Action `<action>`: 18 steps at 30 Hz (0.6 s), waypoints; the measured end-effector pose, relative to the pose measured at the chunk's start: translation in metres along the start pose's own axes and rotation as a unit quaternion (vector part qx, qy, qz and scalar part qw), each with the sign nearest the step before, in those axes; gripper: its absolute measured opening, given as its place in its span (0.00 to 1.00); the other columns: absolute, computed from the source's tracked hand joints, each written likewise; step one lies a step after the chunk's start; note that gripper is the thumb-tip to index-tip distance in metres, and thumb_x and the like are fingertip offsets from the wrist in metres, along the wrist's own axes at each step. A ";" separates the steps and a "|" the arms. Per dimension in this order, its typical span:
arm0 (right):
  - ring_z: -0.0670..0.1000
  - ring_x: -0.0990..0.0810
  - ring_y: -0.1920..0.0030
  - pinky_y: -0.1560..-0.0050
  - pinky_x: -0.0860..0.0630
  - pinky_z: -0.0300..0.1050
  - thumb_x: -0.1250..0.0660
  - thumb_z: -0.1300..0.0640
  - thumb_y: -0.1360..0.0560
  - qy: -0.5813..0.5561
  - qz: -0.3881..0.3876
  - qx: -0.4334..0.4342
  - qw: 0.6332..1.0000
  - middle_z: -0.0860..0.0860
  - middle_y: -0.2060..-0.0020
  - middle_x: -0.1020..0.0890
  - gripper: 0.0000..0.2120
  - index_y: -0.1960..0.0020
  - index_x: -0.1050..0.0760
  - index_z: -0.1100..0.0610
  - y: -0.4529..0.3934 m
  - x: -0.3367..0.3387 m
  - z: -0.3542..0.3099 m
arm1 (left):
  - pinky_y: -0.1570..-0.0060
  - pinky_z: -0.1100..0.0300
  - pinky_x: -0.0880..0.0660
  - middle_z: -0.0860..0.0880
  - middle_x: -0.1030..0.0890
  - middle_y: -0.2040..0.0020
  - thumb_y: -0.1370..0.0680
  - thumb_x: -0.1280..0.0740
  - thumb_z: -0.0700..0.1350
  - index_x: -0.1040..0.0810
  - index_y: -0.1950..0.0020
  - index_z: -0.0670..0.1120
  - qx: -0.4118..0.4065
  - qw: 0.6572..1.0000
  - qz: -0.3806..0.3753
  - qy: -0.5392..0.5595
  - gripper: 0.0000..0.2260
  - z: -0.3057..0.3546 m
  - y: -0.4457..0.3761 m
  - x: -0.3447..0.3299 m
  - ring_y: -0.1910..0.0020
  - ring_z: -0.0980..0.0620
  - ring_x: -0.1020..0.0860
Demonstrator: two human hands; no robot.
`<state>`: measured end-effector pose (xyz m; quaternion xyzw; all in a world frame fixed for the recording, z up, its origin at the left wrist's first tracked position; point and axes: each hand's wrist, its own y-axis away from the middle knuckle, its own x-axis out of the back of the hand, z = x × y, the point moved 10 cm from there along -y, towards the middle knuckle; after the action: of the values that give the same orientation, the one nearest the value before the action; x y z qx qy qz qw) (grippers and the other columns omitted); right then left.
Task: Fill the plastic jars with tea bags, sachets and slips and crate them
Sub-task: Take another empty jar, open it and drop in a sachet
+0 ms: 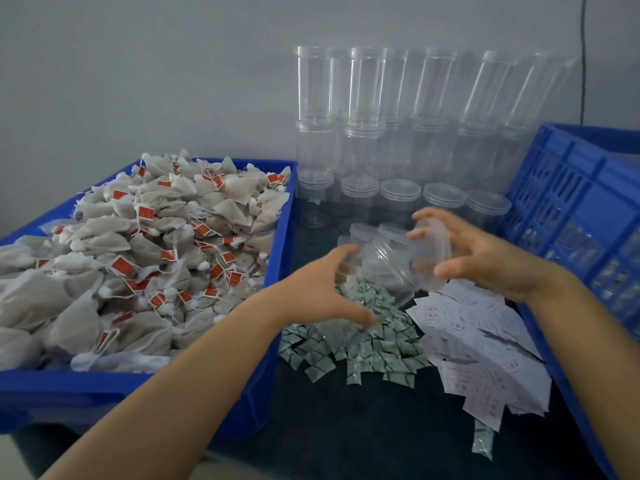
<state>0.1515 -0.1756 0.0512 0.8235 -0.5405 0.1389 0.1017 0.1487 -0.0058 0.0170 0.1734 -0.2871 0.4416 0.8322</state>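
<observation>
A clear plastic jar [388, 268] lies tilted on its side between my hands, over the green-and-white sachets [363, 341]. My left hand [322, 289] grips the jar's body from the left. My right hand [467, 251] curls its fingers round the translucent lid [434, 237] at the jar's right end. White paper slips [485, 348] lie in a heap to the right of the sachets. Tea bags with red tags [138, 258] fill the blue tray [104, 386] on the left.
Stacks of empty clear jars [374, 126] stand against the grey wall at the back, with several lidded jars [445, 199] in front of them. A blue slatted crate [581, 216] stands at the right. The tabletop [346, 438] is dark.
</observation>
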 end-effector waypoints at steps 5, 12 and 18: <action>0.54 0.19 0.45 0.53 0.21 0.41 0.17 0.48 0.41 -0.014 0.177 -0.011 0.984 0.54 0.40 0.25 0.38 0.39 0.35 0.42 -0.017 0.018 0.020 | 0.48 0.64 0.24 0.58 0.24 0.41 0.41 0.20 0.54 0.39 0.32 0.55 -0.049 0.958 0.166 0.230 0.43 0.011 0.002 0.041 0.43 0.61 0.23; 0.51 0.29 0.39 0.43 0.28 0.46 0.20 0.43 0.35 0.102 0.234 -0.070 0.964 0.50 0.37 0.33 0.37 0.38 0.41 0.49 -0.080 -0.062 0.067 | 0.42 0.64 0.37 0.56 0.31 0.37 0.40 0.21 0.55 0.46 0.28 0.55 -0.018 0.894 0.381 0.234 0.48 -0.014 0.022 0.083 0.36 0.57 0.33; 0.58 0.21 0.42 0.44 0.21 0.57 0.25 0.49 0.29 0.125 0.212 -0.050 0.968 0.57 0.42 0.22 0.27 0.37 0.28 0.61 -0.140 -0.092 0.059 | 0.41 0.64 0.34 0.57 0.33 0.37 0.38 0.19 0.47 0.47 0.28 0.56 0.003 0.886 0.417 0.204 0.48 -0.027 0.017 0.089 0.36 0.56 0.34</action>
<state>0.2519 -0.0595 -0.0378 0.6598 -0.6923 0.2322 0.1776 0.1828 0.0745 0.0524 -0.0534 -0.1552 0.7744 0.6110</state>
